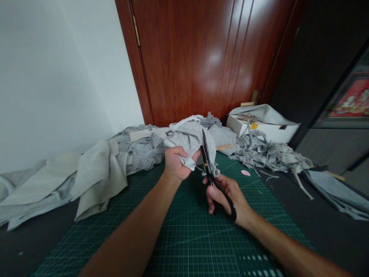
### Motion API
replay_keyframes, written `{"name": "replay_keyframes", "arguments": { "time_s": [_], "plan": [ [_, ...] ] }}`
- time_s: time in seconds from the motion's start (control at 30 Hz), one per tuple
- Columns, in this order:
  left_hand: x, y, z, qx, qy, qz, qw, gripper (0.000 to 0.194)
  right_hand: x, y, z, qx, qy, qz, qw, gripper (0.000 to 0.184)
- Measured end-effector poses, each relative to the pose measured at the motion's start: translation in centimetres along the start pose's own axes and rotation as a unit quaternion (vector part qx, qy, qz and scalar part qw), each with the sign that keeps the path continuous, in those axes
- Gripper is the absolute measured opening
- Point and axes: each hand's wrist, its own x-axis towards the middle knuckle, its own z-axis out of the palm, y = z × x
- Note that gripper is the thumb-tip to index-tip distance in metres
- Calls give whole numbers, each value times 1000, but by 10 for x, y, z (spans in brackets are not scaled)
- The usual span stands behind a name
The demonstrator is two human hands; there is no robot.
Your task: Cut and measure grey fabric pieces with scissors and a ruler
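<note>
Left grip: the person's left hand [179, 164] is clamped on a bunched grey cloth [191, 134], thumb and fingers pinching its near edge.
Right grip: the right hand [226, 192] is wrapped around the handles of black scissors [213, 179].
Cloth's place: beyond the left grip and spreading to its right, raised over the cutting mat [184, 234]; its right part hangs just above the right grip.
Scissors' direction: the tip points up and away from the person, leaning slightly left; the long axis runs from the loop in the right palm, past the pivot, to the tip beyond both grips.
Cloth's direction: crumpled, so no single long axis reads clearly.
Blades and cloth: they overlap in view just right of the left fingers; whether the blades are biting cannot be told.
Cutting well: as a judgement, the step looks like trimming. The left grip would best hold the edge taut, fingertips clear of the blade line, while the right makes short, controlled snips.
Main risk: a hidden fold could be caught in the blades; spreading the bunch first would help.
</note>
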Motion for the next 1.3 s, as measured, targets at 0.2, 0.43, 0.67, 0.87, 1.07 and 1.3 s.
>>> {"name": "replay_keyframes", "arguments": {
  "time_s": [0.2,0.43,0.67,0.87,1.07,1.3],
  "plan": [
    [0,-5,0,-4,-21,-9,1000,65,0,0,-2,-1,4,-6,1000,56],
    [-2,-11,6,-5,-7,3,1000,60,-1,-1,-3,-21,3,-8,1000,56],
    [-4,-14,8,3,-15,-13,1000,53,0,-1,-2,-17,3,-6,1000,56],
    [-3,-17,6,4,-15,-11,1000,54,0,-2,-1,-17,21,-7,1000,55],
    [-4,-19,6,7,-4,-9,1000,54,0,-1,-1,-13,24,-4,1000,56],
    [-5,-19,7,6,-5,-9,1000,55,0,-2,-1,-18,20,-7,1000,55]
  ]
}}
